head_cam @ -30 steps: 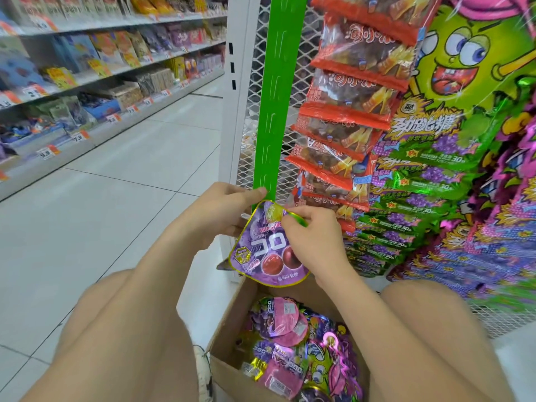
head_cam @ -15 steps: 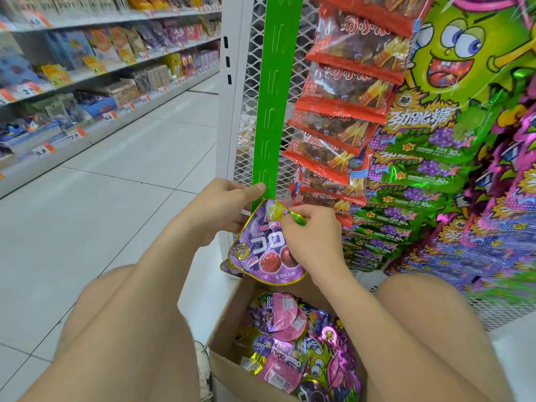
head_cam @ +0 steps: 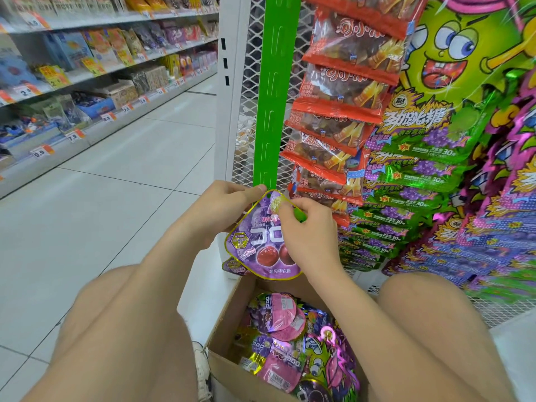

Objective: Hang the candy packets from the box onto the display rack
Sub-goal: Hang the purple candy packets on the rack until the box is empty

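Misalignment looms: left hand (head_cam: pixel 229 204) and right hand (head_cam: pixel 310 230) both hold the purple candy packet (head_cam: pixel 261 245) in a pinching grip at the foot of the green strip (head_cam: pixel 272 111), where a missed tab would drop it into the box (head_cam: pixel 229 314).

The purple packet (head_cam: pixel 261 242) carried a small "UHA" above big white "コロロ", with "葡萄味软糖" along its bottom edge. The hanging green packets (head_cam: pixel 420 146) read "劲跳糖", with "青苹果味" and "30" beneath. Price tags (head_cam: pixel 72 136) along the shelf (head_cam: pixel 90 127) edges showed 7.9, 9.9, 8.8 and 2.9. White lettering on the red packets (head_cam: pixel 348 91) was too blurred to read.
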`<state>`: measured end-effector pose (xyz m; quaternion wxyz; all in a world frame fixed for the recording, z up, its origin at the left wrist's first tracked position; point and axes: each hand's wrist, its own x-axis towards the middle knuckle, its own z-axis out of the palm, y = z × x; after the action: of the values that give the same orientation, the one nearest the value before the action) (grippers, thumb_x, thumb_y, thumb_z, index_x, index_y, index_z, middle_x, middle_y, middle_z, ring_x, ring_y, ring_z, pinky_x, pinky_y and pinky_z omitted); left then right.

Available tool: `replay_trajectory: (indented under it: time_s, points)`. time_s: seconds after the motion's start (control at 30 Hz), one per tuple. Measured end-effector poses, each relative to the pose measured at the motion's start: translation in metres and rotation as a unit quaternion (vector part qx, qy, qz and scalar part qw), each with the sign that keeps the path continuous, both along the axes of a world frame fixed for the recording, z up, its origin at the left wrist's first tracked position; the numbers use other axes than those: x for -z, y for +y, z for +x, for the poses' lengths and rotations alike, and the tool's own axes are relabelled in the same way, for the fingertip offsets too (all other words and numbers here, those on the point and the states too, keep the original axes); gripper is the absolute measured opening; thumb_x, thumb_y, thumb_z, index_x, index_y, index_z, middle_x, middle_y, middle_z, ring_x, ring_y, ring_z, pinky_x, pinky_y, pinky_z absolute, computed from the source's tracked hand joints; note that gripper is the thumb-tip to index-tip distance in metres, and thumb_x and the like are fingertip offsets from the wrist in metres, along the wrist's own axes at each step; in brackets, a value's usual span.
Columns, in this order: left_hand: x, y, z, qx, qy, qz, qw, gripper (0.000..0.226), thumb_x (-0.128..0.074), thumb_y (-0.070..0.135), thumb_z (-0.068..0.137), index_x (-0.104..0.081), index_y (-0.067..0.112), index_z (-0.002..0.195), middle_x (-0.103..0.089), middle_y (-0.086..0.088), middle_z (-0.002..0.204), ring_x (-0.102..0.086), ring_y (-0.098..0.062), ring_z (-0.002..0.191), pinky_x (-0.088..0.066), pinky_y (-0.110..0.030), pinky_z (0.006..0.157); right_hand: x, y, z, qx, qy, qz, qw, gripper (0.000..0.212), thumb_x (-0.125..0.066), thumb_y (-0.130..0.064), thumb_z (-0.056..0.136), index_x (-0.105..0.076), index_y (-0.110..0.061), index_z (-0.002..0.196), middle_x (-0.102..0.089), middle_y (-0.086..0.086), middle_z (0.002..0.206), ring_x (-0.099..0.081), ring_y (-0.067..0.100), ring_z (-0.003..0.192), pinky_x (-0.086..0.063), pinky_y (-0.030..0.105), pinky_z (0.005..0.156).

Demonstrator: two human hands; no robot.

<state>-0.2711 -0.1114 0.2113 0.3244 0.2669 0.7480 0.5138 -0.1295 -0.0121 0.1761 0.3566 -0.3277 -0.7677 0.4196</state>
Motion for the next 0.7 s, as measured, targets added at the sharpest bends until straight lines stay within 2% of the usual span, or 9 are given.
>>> replay_trajectory:
  time_s: [0.1, 0.2, 0.4, 0.53, 0.7]
  points:
    - [0.000, 0.000, 0.000, -0.005, 0.004, -0.005, 1.000, 0.046, -0.070, 0.055, 0.097, -0.081, 0.010, 0.098, -0.072, -0.009, 0.087, -0.061, -0.024, 0.071, -0.049, -0.037, 0.071, 0.003, -0.001, -0.003, -0.009, 0.010, 0.004, 1.000, 0.049, -0.063, -0.051, 0.098, -0.068, -0.005, 0.081, -0.060, 0.018, 0.067, -0.055, 0.035, 0.063, -0.046, 0.045, 0.058]
    - [-0.002, 0.000, 0.001, -0.012, 0.006, -0.006, 1.000, 0.045, -0.070, 0.054, 0.097, -0.081, 0.011, 0.099, -0.071, -0.003, 0.086, -0.065, -0.022, 0.069, -0.055, -0.037, 0.071, 0.007, 0.001, -0.003, 0.009, 0.012, 0.007, 1.000, 0.059, -0.064, -0.062, 0.094, -0.065, -0.007, 0.073, -0.053, 0.019, 0.060, -0.052, 0.037, 0.061, -0.043, 0.045, 0.056]
    - [-0.005, 0.000, 0.005, -0.007, 0.017, -0.009, 1.000, 0.042, -0.070, 0.053, 0.098, -0.082, 0.013, 0.097, -0.080, -0.011, 0.100, -0.072, -0.021, 0.071, -0.062, -0.039, 0.077, 0.008, 0.002, -0.008, 0.006, 0.007, -0.010, 1.000, 0.058, -0.064, -0.064, 0.090, -0.066, -0.009, 0.073, -0.056, 0.019, 0.058, -0.058, 0.040, 0.055, -0.051, 0.048, 0.056]
    - [-0.003, 0.000, 0.004, -0.001, 0.015, -0.015, 1.000, 0.043, -0.070, 0.055, 0.097, -0.082, 0.014, 0.098, -0.080, -0.012, 0.102, -0.075, -0.025, 0.079, -0.063, -0.051, 0.089, 0.009, 0.002, -0.009, 0.014, -0.002, 0.004, 1.000, 0.051, -0.068, -0.058, 0.092, -0.067, -0.013, 0.068, -0.056, 0.012, 0.053, -0.055, 0.033, 0.055, -0.048, 0.046, 0.057]
    - [-0.005, 0.000, 0.006, -0.009, 0.014, -0.013, 1.000, 0.040, -0.070, 0.053, 0.098, -0.080, 0.015, 0.101, -0.079, -0.007, 0.092, -0.075, -0.020, 0.075, -0.064, -0.043, 0.084, 0.015, 0.002, -0.008, 0.016, -0.011, 0.030, 0.999, 0.052, -0.066, -0.055, 0.094, -0.062, -0.014, 0.064, -0.056, 0.010, 0.049, -0.058, 0.032, 0.051, -0.050, 0.046, 0.056]
